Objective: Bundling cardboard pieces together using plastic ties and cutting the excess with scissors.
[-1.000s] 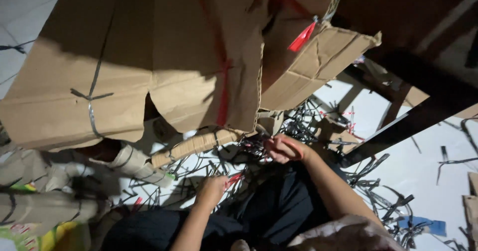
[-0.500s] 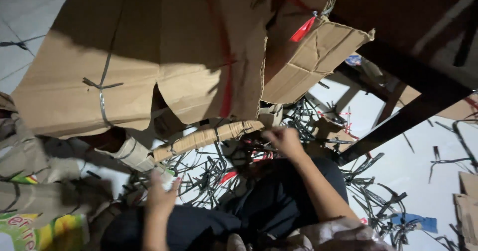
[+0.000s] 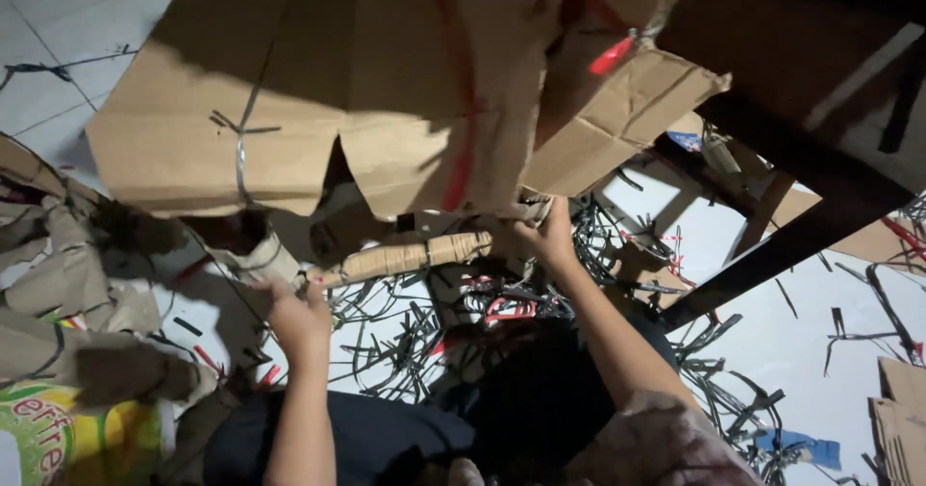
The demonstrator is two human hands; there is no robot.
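While right hand grips one end of tan rolled cardboard tube and left hand cups other end under big brown cardboard sheet — sheet could flop down; black strap scraps might snag wrists.

The big cardboard sheet runs off the top edge and hides the floor beneath it. The right hand's fingertips vanish under its lower edge (grip unclear). The yellow-green package is cut off at the left corner.
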